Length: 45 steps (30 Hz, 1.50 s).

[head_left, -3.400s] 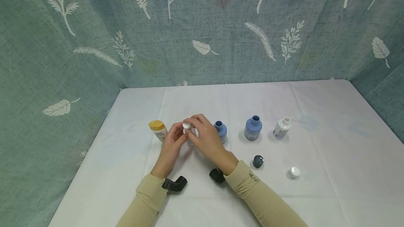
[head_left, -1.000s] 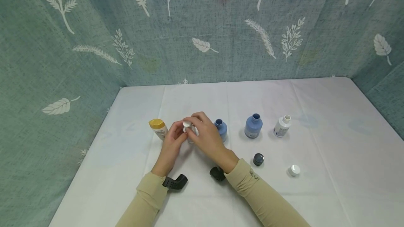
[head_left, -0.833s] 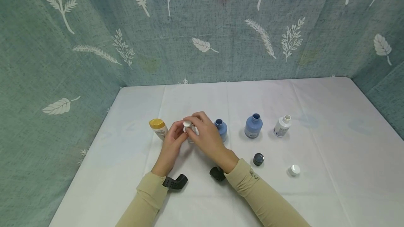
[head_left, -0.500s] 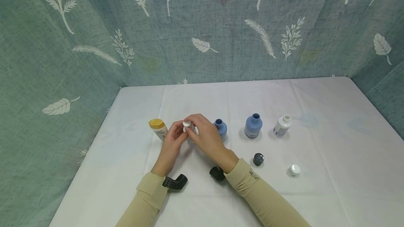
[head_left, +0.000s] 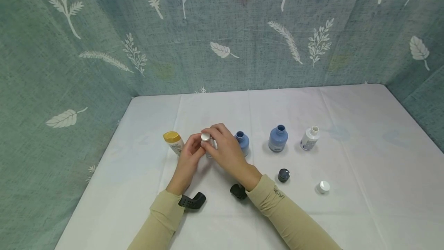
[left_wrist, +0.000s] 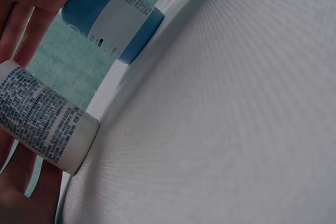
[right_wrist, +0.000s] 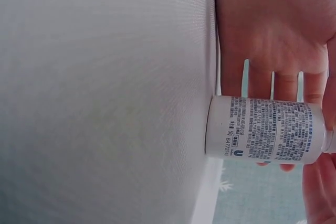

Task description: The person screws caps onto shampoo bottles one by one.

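In the head view, a small white bottle (head_left: 210, 152) stands upright on the table between the two hands. My left hand (head_left: 187, 161) holds its body from the left side. My right hand (head_left: 227, 149) pinches the white cap (head_left: 205, 137) at the top, thumb in front and fingers behind. The right wrist view shows the printed label of the white bottle (right_wrist: 268, 129), its base on the white cloth. Blue bottles appear beyond the white bottle (left_wrist: 44, 116) in the left wrist view, the nearer blue bottle (left_wrist: 115, 19) tilted only by the camera's angle.
A yellow-capped bottle (head_left: 173, 142) stands left of the hands. Right of them are an uncapped blue bottle (head_left: 242, 143), another uncapped blue bottle (head_left: 278, 140) and an uncapped white bottle (head_left: 310, 138). A dark cap (head_left: 283, 175) and a loose white cap (head_left: 323, 187) lie nearer.
The right hand's fingers and thumb shift slightly round the white cap, the knuckles dipping and rising again. The left hand and the bottle stay in place.
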Available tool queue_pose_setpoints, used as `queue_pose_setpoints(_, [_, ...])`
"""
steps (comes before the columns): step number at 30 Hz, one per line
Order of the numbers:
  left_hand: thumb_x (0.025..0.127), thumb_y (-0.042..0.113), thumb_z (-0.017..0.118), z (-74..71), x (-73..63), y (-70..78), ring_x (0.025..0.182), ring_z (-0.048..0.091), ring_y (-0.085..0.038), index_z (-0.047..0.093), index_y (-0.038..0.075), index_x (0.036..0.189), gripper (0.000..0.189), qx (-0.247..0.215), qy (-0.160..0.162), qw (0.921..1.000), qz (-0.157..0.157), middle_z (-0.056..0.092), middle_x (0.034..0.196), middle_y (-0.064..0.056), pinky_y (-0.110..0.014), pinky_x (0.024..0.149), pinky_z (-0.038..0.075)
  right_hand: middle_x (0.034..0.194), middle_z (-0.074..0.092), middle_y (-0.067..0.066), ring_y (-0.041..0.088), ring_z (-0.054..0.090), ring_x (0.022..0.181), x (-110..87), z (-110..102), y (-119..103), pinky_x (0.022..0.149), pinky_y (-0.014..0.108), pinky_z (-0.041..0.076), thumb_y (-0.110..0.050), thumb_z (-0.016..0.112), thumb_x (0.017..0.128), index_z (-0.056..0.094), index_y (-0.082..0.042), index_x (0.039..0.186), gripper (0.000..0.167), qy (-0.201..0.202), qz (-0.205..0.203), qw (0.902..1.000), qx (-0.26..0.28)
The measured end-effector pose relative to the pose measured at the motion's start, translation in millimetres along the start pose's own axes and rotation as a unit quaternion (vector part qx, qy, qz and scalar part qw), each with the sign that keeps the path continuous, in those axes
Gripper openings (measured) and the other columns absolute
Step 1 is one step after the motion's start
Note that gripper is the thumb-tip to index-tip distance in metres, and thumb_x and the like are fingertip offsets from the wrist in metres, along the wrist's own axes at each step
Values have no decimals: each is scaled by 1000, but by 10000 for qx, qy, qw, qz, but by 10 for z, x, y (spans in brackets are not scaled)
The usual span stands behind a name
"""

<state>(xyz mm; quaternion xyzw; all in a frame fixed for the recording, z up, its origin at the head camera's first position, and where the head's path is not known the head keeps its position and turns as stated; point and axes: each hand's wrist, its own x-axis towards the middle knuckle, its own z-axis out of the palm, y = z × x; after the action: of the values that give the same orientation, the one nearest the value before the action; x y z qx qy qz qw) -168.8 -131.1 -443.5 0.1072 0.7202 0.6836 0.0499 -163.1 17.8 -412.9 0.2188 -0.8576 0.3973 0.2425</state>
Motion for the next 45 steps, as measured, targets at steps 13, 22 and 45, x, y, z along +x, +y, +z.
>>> queue_pose_setpoints(13, [88, 17, 54, 3, -12, -15, 126, 31, -17, 45, 14, 117, 31, 54, 149, 9998, -132, 39, 133, -2, -38, 102, 25, 110, 55, -5, 7, 49, 103, 1, -19, 18, 83, 20, 40, -6, 54, 82, 61, -15, 108, 28, -169, -419, 9989, 120])
queue_pose_setpoints(22, [88, 14, 53, -7, -4, -40, 124, 33, -14, 46, 16, 119, 32, 41, 82, 10000, -19, 42, 131, 1, -38, 100, 27, 104, 53, -2, 9, 51, 94, 0, -1, 28, 79, 18, 39, -14, 62, 83, 62, -14, 105, 23, 47, -368, 9993, 31])
queue_pose_setpoints(45, [90, 9, 50, 55, -64, 158, 123, 36, -15, 45, 10, 120, 31, 162, -16, 9998, 70, 44, 130, -3, -36, 99, 30, 105, 53, -4, 8, 50, 94, 4, -6, 25, 77, 19, 40, -14, 59, 84, 61, -14, 106, 22, 22, -319, 9995, 78])
